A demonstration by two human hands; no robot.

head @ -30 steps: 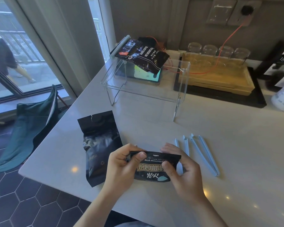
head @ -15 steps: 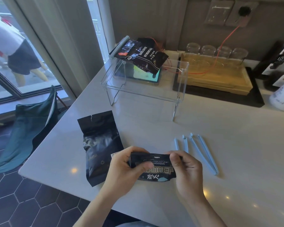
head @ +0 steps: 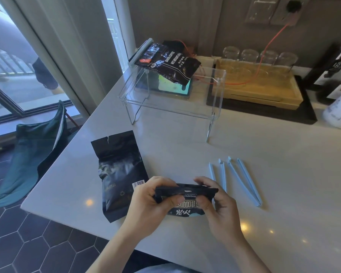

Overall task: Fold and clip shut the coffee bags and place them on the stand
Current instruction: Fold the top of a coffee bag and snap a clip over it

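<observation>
A small black coffee bag (head: 186, 200) is held just above the near edge of the counter (head: 264, 174), its long axis running left to right and its folded top edge facing away from the person. It is pinched by the left hand (head: 152, 205) and the right hand (head: 219, 203), fingers curled round its ends. Three bags are counted: this one, a plain black bag (head: 118, 174) lying flat to its left, and a clipped bag (head: 165, 64) on the clear stand (head: 175, 103). Blue clips (head: 236, 178) lie to the right; two open pairs can be made out.
</observation>
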